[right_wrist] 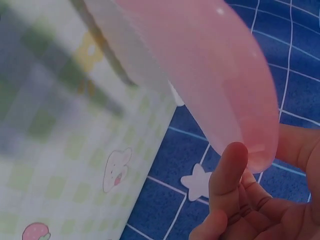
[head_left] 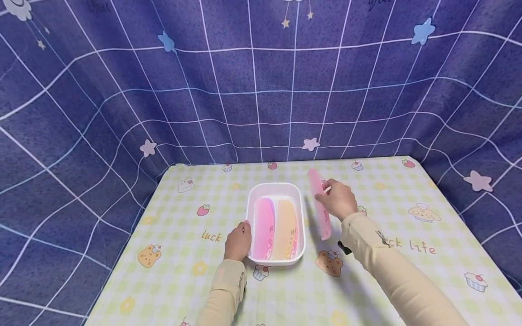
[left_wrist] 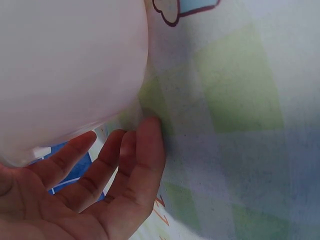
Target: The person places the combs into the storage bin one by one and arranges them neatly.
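Note:
A white tub [head_left: 275,185] stands on the table, its top facing up. Inside lie a pink-purple comb [head_left: 264,226] and an orange comb [head_left: 285,224], side by side. At the tub's left wall is my left hand [head_left: 238,241]; the left wrist view shows its loosely bent fingers [left_wrist: 149,165] beside the tub's outer side, the thumb hidden. To the right of the tub, my right hand [head_left: 337,199] pinches a translucent pink comb [head_left: 322,219] near its middle and holds it above the cloth. A fine toothed edge shows on this comb in the right wrist view.
A green-and-white checked cloth [head_left: 171,262] printed with cakes, bears and strawberries covers the table. Behind it and at both sides hangs a dark blue curtain [head_left: 273,104] with white grid lines and stars. A small black object [head_left: 344,247] sits at my right wrist.

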`<control>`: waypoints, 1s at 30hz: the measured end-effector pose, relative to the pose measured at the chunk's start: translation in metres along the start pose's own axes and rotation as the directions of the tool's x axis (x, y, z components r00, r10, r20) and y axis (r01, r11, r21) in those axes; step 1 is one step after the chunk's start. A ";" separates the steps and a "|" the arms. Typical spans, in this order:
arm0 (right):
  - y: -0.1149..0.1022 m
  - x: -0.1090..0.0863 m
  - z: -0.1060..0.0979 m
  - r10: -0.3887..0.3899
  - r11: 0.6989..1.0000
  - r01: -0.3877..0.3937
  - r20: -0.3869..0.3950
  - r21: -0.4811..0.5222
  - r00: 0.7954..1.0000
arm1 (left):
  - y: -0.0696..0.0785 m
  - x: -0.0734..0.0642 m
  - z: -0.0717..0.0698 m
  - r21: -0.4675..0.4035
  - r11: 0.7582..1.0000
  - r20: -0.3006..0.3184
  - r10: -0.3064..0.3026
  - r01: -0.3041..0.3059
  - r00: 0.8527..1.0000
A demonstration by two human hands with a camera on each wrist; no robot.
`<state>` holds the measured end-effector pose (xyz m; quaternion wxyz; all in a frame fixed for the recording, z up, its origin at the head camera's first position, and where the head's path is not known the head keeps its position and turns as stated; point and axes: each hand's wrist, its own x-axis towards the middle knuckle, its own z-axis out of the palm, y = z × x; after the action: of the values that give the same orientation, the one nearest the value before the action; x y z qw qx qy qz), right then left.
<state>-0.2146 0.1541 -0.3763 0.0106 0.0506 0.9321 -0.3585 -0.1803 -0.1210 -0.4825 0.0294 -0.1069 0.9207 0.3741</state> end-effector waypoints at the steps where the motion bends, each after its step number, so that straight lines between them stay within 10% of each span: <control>1: -0.002 0.000 0.001 0.001 1.000 -0.001 0.000 0.003 1.000 | 0.000 0.000 0.000 0.001 1.000 -0.002 0.002 -0.002 1.000; 30: -0.037 -0.006 0.043 0.001 0.999 -0.003 0.039 0.043 0.999 | 0.001 -0.002 -0.002 -0.012 1.000 -0.003 0.009 -0.009 1.000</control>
<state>-0.2135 0.0976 -0.3832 0.0282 0.0445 0.9237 -0.3796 -0.1790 -0.1214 -0.4799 0.0254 -0.1034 0.9190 0.3796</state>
